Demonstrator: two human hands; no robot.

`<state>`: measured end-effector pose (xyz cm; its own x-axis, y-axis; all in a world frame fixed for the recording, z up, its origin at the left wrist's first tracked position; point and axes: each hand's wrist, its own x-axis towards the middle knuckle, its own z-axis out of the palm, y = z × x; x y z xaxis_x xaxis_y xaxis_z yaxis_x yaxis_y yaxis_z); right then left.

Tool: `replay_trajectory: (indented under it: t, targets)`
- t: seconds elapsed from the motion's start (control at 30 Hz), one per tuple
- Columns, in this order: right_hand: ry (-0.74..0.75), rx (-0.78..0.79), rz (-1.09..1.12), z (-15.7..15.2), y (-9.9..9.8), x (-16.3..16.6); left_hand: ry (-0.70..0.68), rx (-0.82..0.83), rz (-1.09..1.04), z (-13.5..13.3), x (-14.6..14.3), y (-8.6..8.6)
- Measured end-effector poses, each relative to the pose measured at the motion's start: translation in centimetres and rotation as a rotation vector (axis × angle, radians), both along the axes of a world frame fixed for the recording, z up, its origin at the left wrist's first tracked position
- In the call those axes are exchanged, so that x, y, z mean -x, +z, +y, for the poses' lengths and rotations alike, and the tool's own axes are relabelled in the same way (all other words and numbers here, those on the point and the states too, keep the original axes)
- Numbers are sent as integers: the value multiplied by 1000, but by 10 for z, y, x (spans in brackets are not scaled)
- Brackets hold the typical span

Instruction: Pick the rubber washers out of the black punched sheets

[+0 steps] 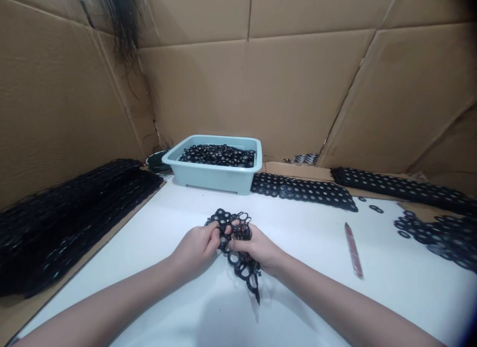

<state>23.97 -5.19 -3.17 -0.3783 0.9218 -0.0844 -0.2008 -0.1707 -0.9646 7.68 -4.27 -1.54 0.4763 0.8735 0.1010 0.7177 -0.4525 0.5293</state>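
Over the white tabletop, a clump of linked black rings (233, 258) is held between both of my hands. My left hand (201, 245) pinches its left side with the thumb against curled fingers. My right hand (257, 247) grips the right side, its thumb laid across the rings and some fingers behind them. Several rings dangle below the hands, ending in a dark pointed tip near the table. Just what that tip belongs to, I cannot tell.
A pale blue tub (212, 179) full of black rings stands at the back. Ringed black strips (305, 190) lie beside it. To the right are a slim red pointed tool (353, 250) and loose linked rings (443, 237). Black stringy bundles (74, 222) lie left; cardboard walls (194, 88) surround the table.
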Motion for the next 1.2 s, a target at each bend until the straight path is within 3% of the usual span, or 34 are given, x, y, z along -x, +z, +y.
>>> replay_trajectory:
  t: [0.37,1.2]
  targets:
    - [30,23,12,0,2,-2,-59,0,41,-1,0,-3]
    - [-33,21,-11,-4,5,3,6,46,-40,3,1,-2]
